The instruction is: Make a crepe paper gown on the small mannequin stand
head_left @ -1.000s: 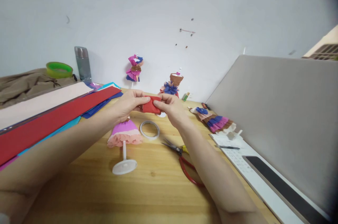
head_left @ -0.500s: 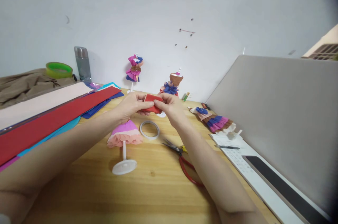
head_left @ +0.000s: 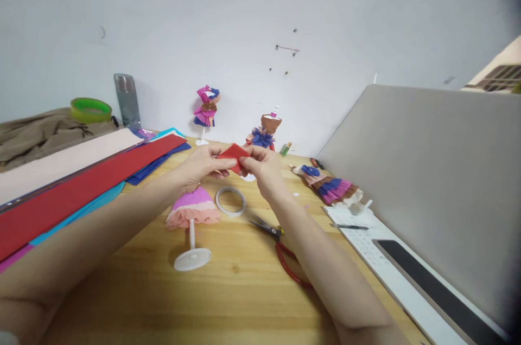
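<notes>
Both my hands hold a small folded piece of red crepe paper point(head_left: 233, 155) above the wooden table point(head_left: 228, 301). My left hand point(head_left: 203, 165) pinches its left side, and my right hand point(head_left: 262, 167) pinches its right edge between thumb and fingers. Just below my left hand stands a small white doll stand point(head_left: 192, 258) wearing a purple and pink paper skirt point(head_left: 192, 208). A roll of white tape point(head_left: 230, 201) lies flat under my hands.
Red-handled scissors point(head_left: 285, 251) lie by my right forearm. Long sheets of red, pink and blue paper point(head_left: 77, 182) cover the left. Paper-dressed figures point(head_left: 207, 108) point(head_left: 266, 131) point(head_left: 329, 185) stand or lie at the back. An open laptop point(head_left: 423, 182) fills the right; a flask point(head_left: 127, 100) stands back left.
The red paper has been folded smaller and tilted, now showing a pointed corner between my fingertips. My hands stayed in about the same place.
</notes>
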Demonstrator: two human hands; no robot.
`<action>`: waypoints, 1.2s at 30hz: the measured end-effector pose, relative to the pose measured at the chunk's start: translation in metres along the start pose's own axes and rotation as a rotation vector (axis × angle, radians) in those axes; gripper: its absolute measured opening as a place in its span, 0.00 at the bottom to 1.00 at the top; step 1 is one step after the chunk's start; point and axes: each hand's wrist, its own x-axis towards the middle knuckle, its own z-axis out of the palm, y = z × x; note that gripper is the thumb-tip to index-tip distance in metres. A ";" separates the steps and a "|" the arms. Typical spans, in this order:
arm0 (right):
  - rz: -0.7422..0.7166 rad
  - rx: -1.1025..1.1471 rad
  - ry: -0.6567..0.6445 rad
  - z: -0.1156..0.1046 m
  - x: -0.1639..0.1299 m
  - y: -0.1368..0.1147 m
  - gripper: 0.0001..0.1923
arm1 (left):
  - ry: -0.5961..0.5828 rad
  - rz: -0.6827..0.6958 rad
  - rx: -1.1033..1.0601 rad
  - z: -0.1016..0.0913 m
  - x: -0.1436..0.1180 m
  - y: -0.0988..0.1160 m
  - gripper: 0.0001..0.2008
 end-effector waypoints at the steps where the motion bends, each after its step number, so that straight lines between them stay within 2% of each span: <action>1: 0.008 0.013 0.000 0.001 0.000 0.001 0.03 | -0.005 -0.023 -0.027 0.001 0.000 0.000 0.14; 7: 0.037 0.032 -0.027 0.005 0.001 0.010 0.11 | 0.008 -0.064 0.012 0.006 -0.004 0.009 0.06; 10: 0.069 0.022 -0.019 0.004 0.002 0.013 0.13 | -0.021 -0.136 -0.039 0.001 -0.004 0.014 0.08; 13: 0.098 0.009 -0.028 0.005 0.003 0.015 0.14 | 0.020 -0.207 -0.088 -0.004 -0.001 0.016 0.11; 17: 0.118 0.034 -0.041 0.006 0.004 0.017 0.16 | 0.076 -0.194 -0.126 -0.005 0.003 0.010 0.10; 22: 0.145 0.107 -0.028 0.003 0.006 0.021 0.15 | 0.124 -0.218 -0.268 -0.003 0.007 0.000 0.16; 27: 0.135 0.216 -0.056 -0.001 0.007 0.022 0.11 | 0.086 -0.253 -0.343 -0.009 0.008 0.001 0.16; 36: 0.125 0.250 -0.094 -0.008 0.006 0.027 0.11 | 0.138 -0.219 -0.259 -0.012 0.006 0.009 0.10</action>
